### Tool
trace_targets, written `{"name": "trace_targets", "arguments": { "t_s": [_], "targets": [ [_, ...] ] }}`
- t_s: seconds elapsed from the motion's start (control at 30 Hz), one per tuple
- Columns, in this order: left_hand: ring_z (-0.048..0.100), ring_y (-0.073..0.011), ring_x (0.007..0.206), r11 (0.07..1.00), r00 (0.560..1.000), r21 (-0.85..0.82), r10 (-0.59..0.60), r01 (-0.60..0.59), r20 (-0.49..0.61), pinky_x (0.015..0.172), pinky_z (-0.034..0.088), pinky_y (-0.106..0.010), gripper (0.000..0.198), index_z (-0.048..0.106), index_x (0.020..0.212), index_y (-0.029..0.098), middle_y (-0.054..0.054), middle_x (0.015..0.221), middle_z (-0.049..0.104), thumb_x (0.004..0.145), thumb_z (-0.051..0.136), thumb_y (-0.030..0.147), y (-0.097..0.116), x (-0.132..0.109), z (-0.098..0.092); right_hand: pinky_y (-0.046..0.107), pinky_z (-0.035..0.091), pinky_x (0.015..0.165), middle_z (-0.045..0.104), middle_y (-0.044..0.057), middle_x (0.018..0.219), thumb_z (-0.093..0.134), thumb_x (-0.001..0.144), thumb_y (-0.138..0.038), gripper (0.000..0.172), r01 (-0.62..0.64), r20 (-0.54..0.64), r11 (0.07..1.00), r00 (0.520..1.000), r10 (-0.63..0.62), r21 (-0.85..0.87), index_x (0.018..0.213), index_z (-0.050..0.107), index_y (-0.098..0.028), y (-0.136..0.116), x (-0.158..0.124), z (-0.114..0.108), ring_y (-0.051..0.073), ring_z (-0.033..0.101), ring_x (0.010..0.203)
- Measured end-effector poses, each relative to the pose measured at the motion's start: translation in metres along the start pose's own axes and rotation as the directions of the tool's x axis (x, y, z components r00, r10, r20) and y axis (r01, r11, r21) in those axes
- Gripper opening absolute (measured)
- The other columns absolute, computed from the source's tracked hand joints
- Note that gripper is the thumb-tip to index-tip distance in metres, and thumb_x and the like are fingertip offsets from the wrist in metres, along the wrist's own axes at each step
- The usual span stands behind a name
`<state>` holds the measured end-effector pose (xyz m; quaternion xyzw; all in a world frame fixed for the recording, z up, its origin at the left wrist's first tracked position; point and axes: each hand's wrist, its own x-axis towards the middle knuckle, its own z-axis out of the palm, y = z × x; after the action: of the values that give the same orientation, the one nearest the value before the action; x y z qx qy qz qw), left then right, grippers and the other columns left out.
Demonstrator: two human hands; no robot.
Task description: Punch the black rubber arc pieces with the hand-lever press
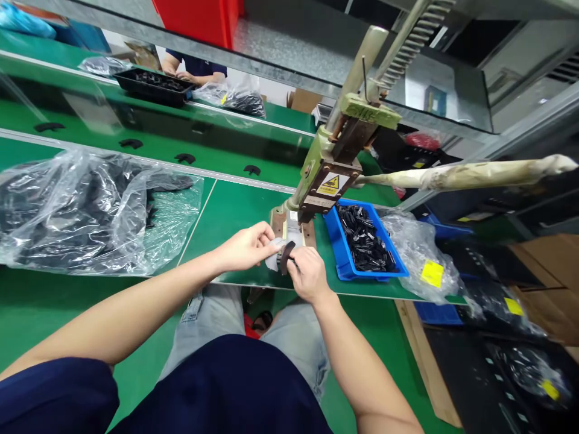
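In the head view, the work in hand looks to be partway through: a dark curved piece [286, 258] is at the centre of the frame, between the two hands and just in front of the arbor press [328, 163]. The right hand [310, 271] grips its right side between thumb and fingers. The left hand [251, 246] is pinched on a pale grey curved piece [272, 262] against the dark one; whether the two are joined, I cannot tell. Neither hand is on the press's lever handle [470, 175], which reaches out toward the right edge.

Right of centre, a blue bin [344, 268] holds a heap of small black parts [364, 238], so plenty lie loose. At the left of the frame, a clear plastic bag [174, 223] holds many more black pieces, judged not yet handled. Four black arc-shaped pieces [185, 158] lie spaced along the green strip from the upper left to the upper centre; they may be completed ones, but their state is too small to tell. In the upper left, a co-worker's hands [185, 76] are at a black tray [149, 90] of dark parts.
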<state>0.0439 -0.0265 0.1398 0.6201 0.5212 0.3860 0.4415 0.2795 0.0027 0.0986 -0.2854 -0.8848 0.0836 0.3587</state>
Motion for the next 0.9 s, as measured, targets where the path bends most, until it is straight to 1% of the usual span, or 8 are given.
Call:
{"name": "trace_targets", "arguments": {
  "t_s": [0.07, 0.13, 0.23, 0.33, 0.47, 0.6, 0.8, 0.9],
  "targets": [
    [0.067, -0.0184, 0.083, 0.956, 0.975, 0.250, 0.187, -0.152, -0.122, 0.077, 0.056, -0.034, 0.035, 0.064, 0.101, 0.021, -0.004, 0.094, 0.069, 0.095, 0.073, 0.055, 0.003, -0.004, 0.001, 0.038, 0.042, 0.080, 0.070, 0.006, 0.087, 0.050, 0.108, -0.032, 0.021, 0.028, 0.040, 0.998, 0.999, -0.026, -0.054, 0.099, 0.066, -0.020, 0.002, 0.000, -0.003, 0.019, 0.060, 0.081],
    [0.064, -0.0204, 0.091, 0.872, 0.947, 0.419, 0.312, -0.251, -0.081, 0.086, 0.052, -0.037, 0.031, 0.066, 0.092, 0.021, -0.005, 0.095, 0.067, 0.100, 0.068, 0.051, 0.005, -0.007, 0.006, 0.037, 0.040, 0.079, 0.070, 0.006, 0.086, 0.050, 0.108, -0.032, 0.023, 0.048, 0.066, 0.994, 0.997, -0.042, -0.096, 0.097, 0.065, -0.020, 0.003, -0.001, -0.004, 0.019, 0.058, 0.080],
    [0.056, -0.0204, 0.081, 0.821, 0.951, 0.501, 0.310, -0.274, 0.012, 0.079, 0.045, -0.036, 0.040, 0.059, 0.073, 0.021, -0.003, 0.078, 0.060, 0.104, 0.061, 0.046, 0.008, -0.007, 0.016, 0.037, 0.037, 0.078, 0.069, 0.006, 0.084, 0.052, 0.108, -0.034, 0.023, 0.071, 0.096, 0.987, 0.994, -0.057, -0.146, 0.094, 0.064, -0.019, 0.003, -0.001, -0.002, 0.019, 0.057, 0.080],
    [0.051, -0.0199, 0.074, 0.834, 0.964, 0.504, 0.265, -0.224, -0.009, 0.073, 0.040, -0.034, 0.044, 0.052, 0.067, 0.022, -0.002, 0.072, 0.055, 0.104, 0.061, 0.045, 0.009, -0.006, 0.024, 0.037, 0.034, 0.076, 0.068, 0.005, 0.081, 0.053, 0.107, -0.034, 0.025, 0.084, 0.120, 0.977, 0.991, -0.062, -0.195, 0.088, 0.062, -0.020, 0.003, -0.001, -0.003, 0.019, 0.055, 0.079],
    [0.049, -0.0177, 0.070, 0.922, 0.983, 0.366, 0.167, -0.130, -0.072, 0.067, 0.036, -0.031, 0.047, 0.048, 0.064, 0.022, -0.001, 0.070, 0.051, 0.100, 0.064, 0.048, 0.008, -0.004, 0.029, 0.038, 0.037, 0.078, 0.068, 0.005, 0.082, 0.053, 0.107, -0.035, 0.025, 0.109, 0.123, 0.972, 0.989, -0.085, -0.208, 0.088, 0.063, -0.022, 0.004, -0.002, -0.008, 0.020, 0.057, 0.081],
    [0.041, -0.0133, 0.062, 0.996, 0.999, 0.087, -0.034, 0.035, -0.006, 0.058, 0.030, -0.028, 0.049, 0.049, 0.066, 0.021, 0.003, 0.068, 0.046, 0.095, 0.065, 0.057, 0.002, -0.004, 0.030, 0.040, 0.043, 0.084, 0.070, 0.005, 0.084, 0.053, 0.106, -0.033, 0.020, 0.145, 0.101, 0.971, 0.987, -0.127, -0.189, 0.095, 0.067, -0.024, 0.002, -0.006, -0.015, 0.021, 0.062, 0.085],
    [0.052, -0.0120, 0.074, 0.984, 0.999, -0.175, 0.029, -0.033, -0.024, 0.068, 0.043, -0.023, 0.040, 0.060, 0.094, 0.021, 0.002, 0.086, 0.059, 0.086, 0.082, 0.053, 0.006, -0.004, 0.028, 0.041, 0.046, 0.083, 0.077, 0.006, 0.092, 0.054, 0.106, -0.035, 0.021, 0.104, 0.063, 0.985, 0.993, -0.096, -0.137, 0.113, 0.070, -0.024, -0.001, -0.009, -0.029, 0.021, 0.067, 0.088],
    [0.062, -0.0152, 0.085, 0.940, 0.991, -0.339, 0.016, 0.031, 0.136, 0.077, 0.052, -0.027, 0.046, 0.065, 0.108, 0.019, -0.003, 0.099, 0.069, 0.087, 0.081, 0.056, 0.011, -0.006, 0.030, 0.040, 0.048, 0.084, 0.079, 0.007, 0.097, 0.056, 0.106, -0.036, 0.021, 0.110, 0.042, 0.992, 0.993, -0.107, -0.069, 0.115, 0.070, -0.024, -0.001, -0.009, -0.037, 0.021, 0.069, 0.091]
  ]
}}
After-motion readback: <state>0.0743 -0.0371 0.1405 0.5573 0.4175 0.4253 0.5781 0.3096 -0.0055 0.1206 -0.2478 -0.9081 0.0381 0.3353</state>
